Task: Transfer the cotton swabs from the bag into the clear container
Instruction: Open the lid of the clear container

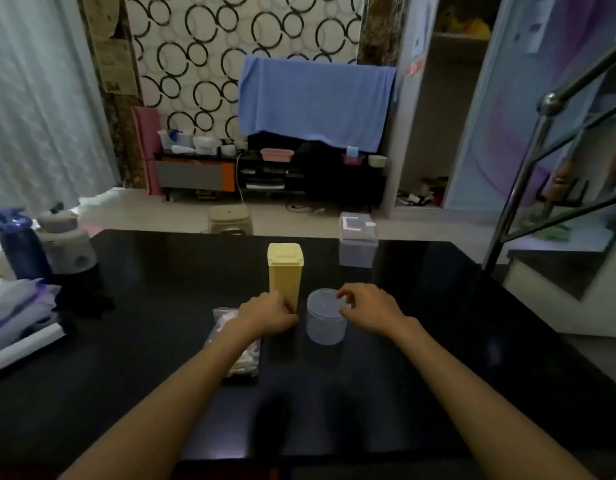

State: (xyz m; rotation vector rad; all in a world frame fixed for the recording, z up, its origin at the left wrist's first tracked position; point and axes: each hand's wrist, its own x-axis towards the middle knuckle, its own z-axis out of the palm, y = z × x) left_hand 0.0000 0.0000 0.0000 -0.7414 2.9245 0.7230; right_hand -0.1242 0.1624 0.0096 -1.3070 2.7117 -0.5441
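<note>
A round clear container (pixel 325 322) with its lid on stands mid-table. My right hand (pixel 367 306) is at its right rim, fingers curled over the lid's edge. A clear plastic bag of cotton swabs (pixel 242 358) lies flat to the left, partly hidden under my left forearm. My left hand (pixel 268 311) hovers between the bag and a tall yellow container (pixel 285 273), fingers curled; whether it touches the yellow container is unclear.
The black table (pixel 161 341) holds a square clear lidded box (pixel 357 244) at the back, a blue bottle (pixel 19 244) and a grey jug (pixel 66 244) far left, and bags with a paper roll (pixel 19 323) at the left edge. A metal stair railing (pixel 528 174) rises at right.
</note>
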